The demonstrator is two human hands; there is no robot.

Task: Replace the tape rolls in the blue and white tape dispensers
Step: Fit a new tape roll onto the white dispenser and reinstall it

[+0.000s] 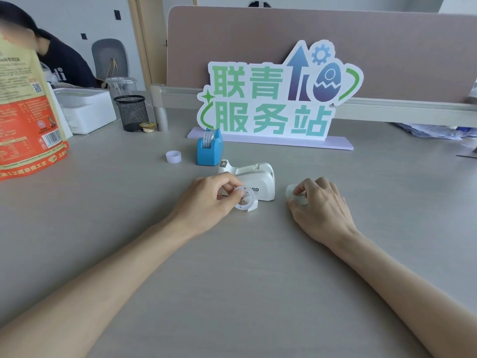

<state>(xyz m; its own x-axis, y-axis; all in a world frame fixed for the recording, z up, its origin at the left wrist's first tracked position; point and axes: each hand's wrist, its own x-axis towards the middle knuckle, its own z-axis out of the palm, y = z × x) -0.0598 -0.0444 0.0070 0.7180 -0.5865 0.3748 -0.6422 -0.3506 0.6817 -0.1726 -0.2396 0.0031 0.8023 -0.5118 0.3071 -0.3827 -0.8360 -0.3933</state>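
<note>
The blue tape dispenser [209, 149] stands upright on the grey desk [232, 280] with a tape roll [208, 139] seated in it. To its left lies a small white empty ring [173, 157]. The white tape dispenser [254, 180] sits in front of the blue one, its roll slot empty. My left hand [206, 200] pinches a white ring-shaped spool holder [246, 198] just in front of the white dispenser. My right hand [320, 205] grips a clear tape roll [296, 193] resting on the desk to the right of that dispenser.
A standing sign [271, 99] with green characters is behind the dispensers. At the left are an orange bag [28, 120], a white box [85, 109] and a black mesh pen cup [132, 112]. A person sits at the far left. Papers [438, 130] lie at the far right.
</note>
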